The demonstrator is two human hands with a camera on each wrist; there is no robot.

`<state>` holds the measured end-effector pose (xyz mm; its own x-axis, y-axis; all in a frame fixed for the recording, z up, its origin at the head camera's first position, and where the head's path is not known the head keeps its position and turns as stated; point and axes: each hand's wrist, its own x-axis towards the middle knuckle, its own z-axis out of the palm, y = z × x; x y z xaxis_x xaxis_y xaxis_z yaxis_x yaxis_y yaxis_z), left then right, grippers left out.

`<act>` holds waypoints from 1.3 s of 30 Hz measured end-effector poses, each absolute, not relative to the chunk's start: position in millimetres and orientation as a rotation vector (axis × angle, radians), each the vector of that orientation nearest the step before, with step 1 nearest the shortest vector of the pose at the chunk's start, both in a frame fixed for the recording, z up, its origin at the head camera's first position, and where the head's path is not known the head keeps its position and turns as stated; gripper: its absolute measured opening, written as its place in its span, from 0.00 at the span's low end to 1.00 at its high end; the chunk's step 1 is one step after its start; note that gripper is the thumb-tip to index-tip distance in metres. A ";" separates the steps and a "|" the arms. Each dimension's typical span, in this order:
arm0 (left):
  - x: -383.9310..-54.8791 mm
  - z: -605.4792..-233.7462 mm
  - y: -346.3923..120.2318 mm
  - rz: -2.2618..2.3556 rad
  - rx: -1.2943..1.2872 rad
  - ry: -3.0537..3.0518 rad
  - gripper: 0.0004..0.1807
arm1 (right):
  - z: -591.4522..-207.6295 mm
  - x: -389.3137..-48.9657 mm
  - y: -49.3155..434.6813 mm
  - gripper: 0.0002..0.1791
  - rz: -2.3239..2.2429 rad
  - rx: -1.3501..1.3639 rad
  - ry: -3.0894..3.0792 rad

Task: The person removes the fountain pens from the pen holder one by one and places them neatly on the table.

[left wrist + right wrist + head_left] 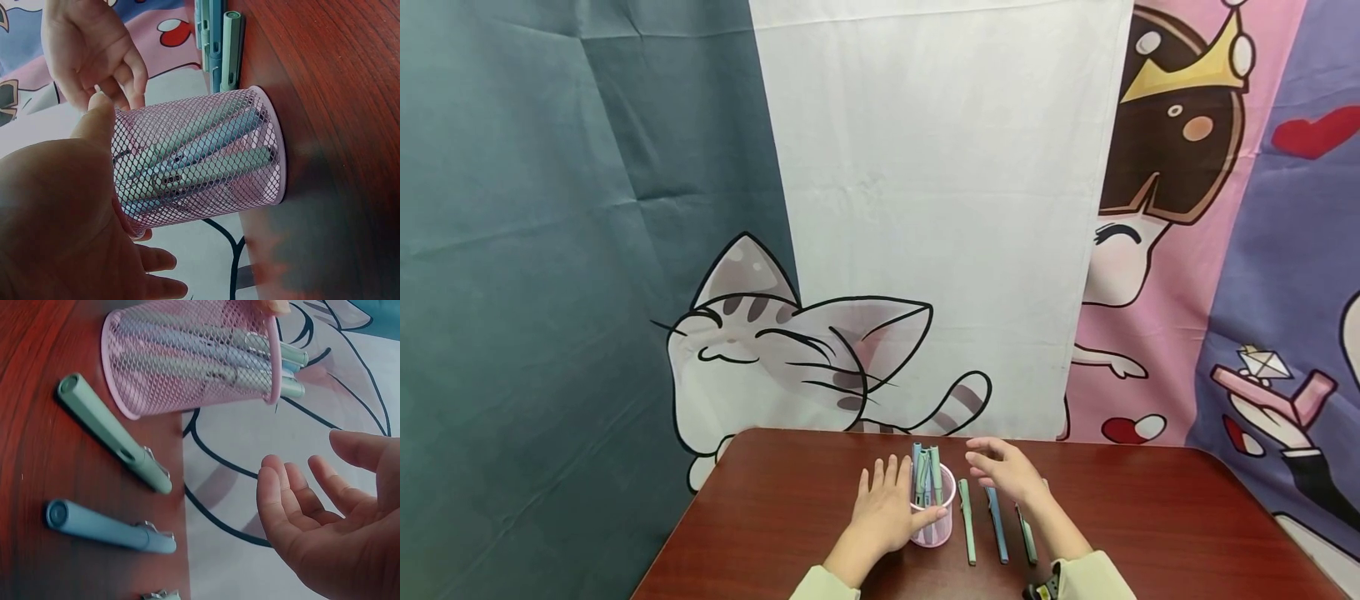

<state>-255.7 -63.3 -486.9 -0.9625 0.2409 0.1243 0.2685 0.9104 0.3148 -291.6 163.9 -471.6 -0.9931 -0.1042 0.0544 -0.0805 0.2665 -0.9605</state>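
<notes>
A pink mesh pen holder [934, 531] stands upright on the table with several green and blue pens [936, 475] in it. My left hand [883, 510] is at its left side, fingers spread and fairly straight, the thumb reaching across at the rim. In the left wrist view, the thumb [100, 115] lies by the holder's open end. Empty and raised, my right hand [1006, 471] hangs to the right of the holder with fingers loosely bent. Below it lie a green pen [967, 523], a blue pen [997, 527] and another green pen [1027, 535], side by side.
The reddish-brown table [760, 517] ends at a back edge against a hanging cloth printed with a cartoon cat [760, 367]. Near the right sleeve is a dark wrist strap [1043, 587].
</notes>
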 end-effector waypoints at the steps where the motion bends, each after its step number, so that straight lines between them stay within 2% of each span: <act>1: -255.8 -487.3 -63.3 -0.505 -0.399 -2.989 0.58 | -472.4 -291.9 162.3 0.20 -1.891 -0.179 2.472; 19: -257.3 -490.9 -64.0 -0.476 -0.402 -2.983 0.59 | -477.0 -300.6 142.3 0.20 -1.865 -0.234 2.465; 39: -259.5 -492.5 -64.0 -0.486 -0.403 -2.983 0.60 | -481.4 -305.0 120.6 0.16 -1.812 -0.182 2.562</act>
<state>-259.5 -64.0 -492.5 -0.9609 0.2433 0.1325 0.2728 0.9144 0.2991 -305.0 120.6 -481.4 -0.9933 -0.0935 0.0680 -0.0952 0.3284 -0.9397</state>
